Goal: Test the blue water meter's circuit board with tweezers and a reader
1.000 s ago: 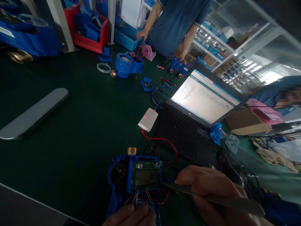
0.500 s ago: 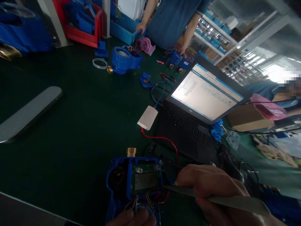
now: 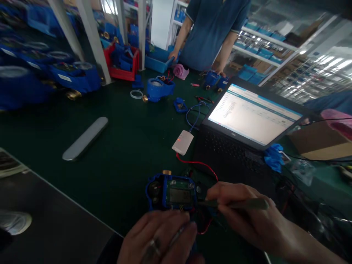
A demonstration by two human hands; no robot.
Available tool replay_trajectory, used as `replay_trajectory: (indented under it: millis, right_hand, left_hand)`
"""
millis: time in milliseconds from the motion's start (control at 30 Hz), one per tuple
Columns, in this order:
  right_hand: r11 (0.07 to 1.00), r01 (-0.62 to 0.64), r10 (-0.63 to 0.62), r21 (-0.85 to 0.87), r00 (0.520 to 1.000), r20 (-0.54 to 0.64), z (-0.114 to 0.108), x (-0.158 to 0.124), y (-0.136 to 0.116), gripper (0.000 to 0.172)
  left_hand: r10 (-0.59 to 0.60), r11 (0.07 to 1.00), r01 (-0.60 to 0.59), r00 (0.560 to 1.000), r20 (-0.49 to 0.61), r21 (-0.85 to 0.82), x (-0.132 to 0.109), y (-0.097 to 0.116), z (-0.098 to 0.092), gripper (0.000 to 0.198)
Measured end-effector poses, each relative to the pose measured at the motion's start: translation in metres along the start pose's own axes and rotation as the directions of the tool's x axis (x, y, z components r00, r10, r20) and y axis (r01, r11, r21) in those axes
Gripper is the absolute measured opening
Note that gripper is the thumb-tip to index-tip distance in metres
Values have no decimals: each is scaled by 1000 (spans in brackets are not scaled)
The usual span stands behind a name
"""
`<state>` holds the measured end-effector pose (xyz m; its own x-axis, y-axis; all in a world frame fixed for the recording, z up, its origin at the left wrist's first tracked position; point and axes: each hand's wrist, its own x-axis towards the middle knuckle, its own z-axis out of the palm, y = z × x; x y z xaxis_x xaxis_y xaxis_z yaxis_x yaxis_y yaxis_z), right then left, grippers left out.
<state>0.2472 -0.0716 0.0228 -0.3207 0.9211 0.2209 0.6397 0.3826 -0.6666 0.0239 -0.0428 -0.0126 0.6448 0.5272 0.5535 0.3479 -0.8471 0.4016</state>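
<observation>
A blue water meter (image 3: pixel 164 194) with an uncovered circuit board and small display (image 3: pixel 180 195) lies near the table's front edge, its brass threaded end pointing away. My left hand (image 3: pixel 159 236), with a ring on one finger, is curled over the meter's near part and hides it. In my right hand (image 3: pixel 244 209) is a slim, tapered grey tool, apparently tweezers (image 3: pixel 249 204), pinched like a pen. Its tip reaches the right side of the display housing; exact contact is hard to make out. Red wire (image 3: pixel 198 162) runs from a white box (image 3: pixel 183 142) toward the meter.
An open laptop (image 3: pixel 253 113) stands at the right behind my right hand. Farther back are another blue meter (image 3: pixel 158 90), a clear ring (image 3: pixel 136 94) and a red bin (image 3: pixel 121 69). A flat grey bar (image 3: pixel 85 139) lies left. Across the table stands a person (image 3: pixel 211 36).
The view has shifted, showing more of the left side. My left hand now covers more of the meter's near part. A red light shows on the white box. The tool stays at the display's right side.
</observation>
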Motion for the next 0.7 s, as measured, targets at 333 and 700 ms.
replay_trajectory:
  millis: [333, 700]
  right_hand:
    - [988, 102, -106, -115, 994, -31, 3, 6, 0, 12]
    - [745, -484, 612, -459, 769, 182, 14, -29, 16, 75]
  left_hand:
    - [-5, 934, 166, 892, 453, -316, 70, -27, 17, 10]
    - [70, 964, 45, 907, 415, -261, 63, -32, 15, 8]
